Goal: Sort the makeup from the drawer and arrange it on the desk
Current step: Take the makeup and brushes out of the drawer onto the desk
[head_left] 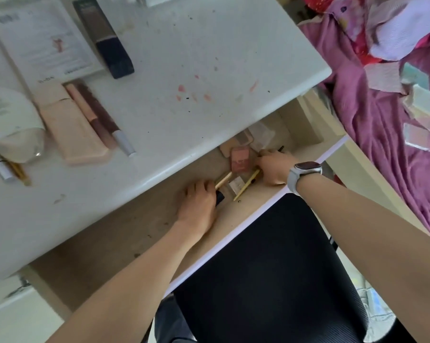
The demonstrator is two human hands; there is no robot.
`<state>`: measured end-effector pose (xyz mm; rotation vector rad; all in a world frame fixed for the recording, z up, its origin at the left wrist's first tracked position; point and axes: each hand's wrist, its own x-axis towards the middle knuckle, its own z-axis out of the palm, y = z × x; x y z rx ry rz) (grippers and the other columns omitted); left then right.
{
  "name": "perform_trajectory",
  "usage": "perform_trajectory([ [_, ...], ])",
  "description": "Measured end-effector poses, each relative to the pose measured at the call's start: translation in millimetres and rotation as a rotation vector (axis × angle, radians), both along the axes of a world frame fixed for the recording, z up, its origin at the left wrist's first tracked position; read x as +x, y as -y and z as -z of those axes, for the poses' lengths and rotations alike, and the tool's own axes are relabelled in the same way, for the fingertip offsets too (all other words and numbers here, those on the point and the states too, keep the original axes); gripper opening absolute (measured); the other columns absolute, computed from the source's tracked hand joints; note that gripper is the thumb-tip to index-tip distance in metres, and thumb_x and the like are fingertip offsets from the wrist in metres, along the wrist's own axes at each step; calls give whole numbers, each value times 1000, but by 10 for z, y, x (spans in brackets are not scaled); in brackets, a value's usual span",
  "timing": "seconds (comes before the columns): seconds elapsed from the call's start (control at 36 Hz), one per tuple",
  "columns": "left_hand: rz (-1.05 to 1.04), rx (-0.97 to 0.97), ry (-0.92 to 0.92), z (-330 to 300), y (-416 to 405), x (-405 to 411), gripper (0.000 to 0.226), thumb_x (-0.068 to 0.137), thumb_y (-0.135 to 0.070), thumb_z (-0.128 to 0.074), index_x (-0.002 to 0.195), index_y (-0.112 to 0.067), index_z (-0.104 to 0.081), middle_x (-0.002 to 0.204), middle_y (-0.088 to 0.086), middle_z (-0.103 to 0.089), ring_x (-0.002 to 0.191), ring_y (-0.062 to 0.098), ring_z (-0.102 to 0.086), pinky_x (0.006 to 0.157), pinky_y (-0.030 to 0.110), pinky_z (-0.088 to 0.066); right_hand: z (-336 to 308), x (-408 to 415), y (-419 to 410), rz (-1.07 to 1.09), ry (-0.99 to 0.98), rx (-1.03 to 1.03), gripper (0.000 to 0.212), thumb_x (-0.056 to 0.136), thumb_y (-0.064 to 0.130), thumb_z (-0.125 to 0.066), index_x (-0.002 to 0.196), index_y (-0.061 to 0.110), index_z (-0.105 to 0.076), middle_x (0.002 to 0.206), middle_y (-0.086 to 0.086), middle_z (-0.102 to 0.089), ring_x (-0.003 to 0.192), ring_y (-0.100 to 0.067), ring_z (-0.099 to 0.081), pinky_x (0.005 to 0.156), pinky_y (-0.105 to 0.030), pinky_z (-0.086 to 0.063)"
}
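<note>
Reaching into the drawer, left hand pinches a gold tube; right hand's grip unclear.

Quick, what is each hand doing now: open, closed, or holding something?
Left hand: in the drawer, grip on a gold-capped tube.
Right hand: fingers hidden among the makeup; cannot be told.

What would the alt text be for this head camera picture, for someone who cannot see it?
Both bare hands reach into an open wooden drawer under a stained white desk: the left hand lies by a gold-capped tube, the right hand beside a pink compact. Several pink and dark makeup items already lie on the desk.
</note>
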<state>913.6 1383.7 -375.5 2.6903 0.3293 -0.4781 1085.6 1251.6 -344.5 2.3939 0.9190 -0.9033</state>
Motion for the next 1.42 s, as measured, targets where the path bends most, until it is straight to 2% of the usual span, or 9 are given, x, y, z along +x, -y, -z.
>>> perform_trajectory([
  [0.33,-91,-111,-22,-69,-113,-163,33,93,-24,-48,122,-10,-39,116,11,-47,95,34,-55,71,36,-40,-60,-38,-61,-100,17,-111,23,88,5,-38,70,18,-43,78,1,-53,95,-23,-54,92,-40,-31],
  [0.5,-206,-438,82,-393,-206,-318,19,77,-25,-54,90,-26,-40,84,-6,-43,65,12,-47,50,21,-31,-278,-165,-126,-94,-80,-111,17,90,6,-38,86,17,-49,100,-4,-56,99,-21,-50,96,-42,-30],
  [0.67,-340,-742,167,-866,-314,-455,15,69,-27,-48,81,-29,-40,67,-10,-40,57,7,-43,56,19,-38,-666,-450,-143,51,-113,327,14,98,20,-38,111,20,-42,86,1,-58,82,-23,-54,95,-42,-35],
  [0.75,-398,-781,271,-1113,-423,-477,37,80,-15,-56,106,-37,-41,76,-7,-45,71,5,-52,64,14,-44,-817,-605,-167,216,-203,530,8,98,18,-38,104,23,-39,77,4,-54,75,-23,-54,85,-37,-40],
  [0.83,-513,-857,372,-1334,-561,-409,34,84,-10,-55,95,-39,-41,76,4,-42,63,16,-48,58,13,-43,-954,-758,-246,376,-284,757,6,99,19,-38,100,18,-44,79,-5,-57,71,-24,-55,70,-41,-48],
  [0.94,-761,-897,345,-1484,-788,-178,34,88,-18,-54,120,-18,-44,82,2,-50,62,8,-52,48,10,-43,-1167,-891,-612,642,-299,1081,11,98,17,-41,94,23,-48,66,-3,-50,54,-10,-47,52,-19,-43],
  [1.06,-948,-947,337,-1573,-942,69,41,89,-16,-55,126,-11,-39,97,7,-49,81,17,-54,72,22,-49,-1372,-853,-1110,961,-468,1223,18,98,9,-40,108,13,-54,67,-6,-47,43,-1,-46,41,-10,-37],
  [1.17,-1014,-949,341,-1582,-1038,231,39,88,-14,-52,124,-5,-38,99,11,-47,80,19,-51,76,31,-48,-1453,-740,-1470,1245,-626,1207,23,93,-4,-41,110,0,-55,75,-9,-51,59,-19,-56,52,-26,-51],
  [1.42,-1024,-968,231,-1650,-1103,281,47,89,-3,-43,135,-12,-37,130,13,-48,115,27,-50,99,40,-45,-1270,-581,-1748,1084,-434,1097,20,90,-2,-46,101,2,-63,78,-2,-59,67,-9,-56,52,-7,-47],
])
